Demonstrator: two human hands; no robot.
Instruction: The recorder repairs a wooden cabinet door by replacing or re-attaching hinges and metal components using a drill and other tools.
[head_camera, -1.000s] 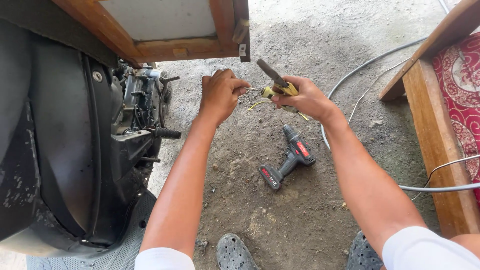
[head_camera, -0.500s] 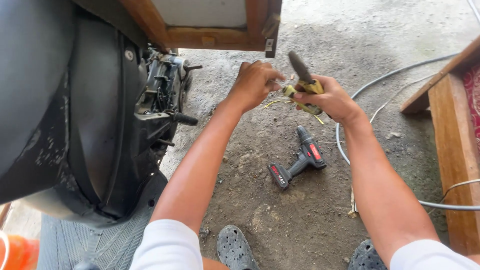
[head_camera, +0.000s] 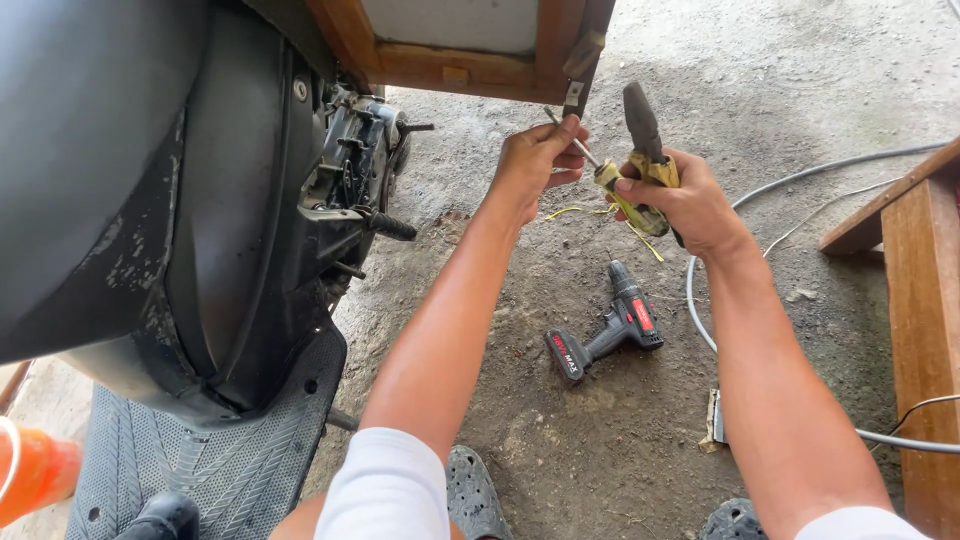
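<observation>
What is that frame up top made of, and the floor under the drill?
The frame looks like varnished wood: orange-brown with visible grain. The floor looks like rough concrete or packed dirt: grey-brown, gritty and uneven. The drill seems to be black and red plastic.

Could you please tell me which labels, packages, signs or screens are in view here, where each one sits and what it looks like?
Label on the cordless drill battery: at the base of the grip, on the ground between the person's arms; a red patch with light lettering on black.
Label on the drill's body: on the side of the motor housing; a small red strip on dark grey.
No packages, signs or screens are in view.
</observation>
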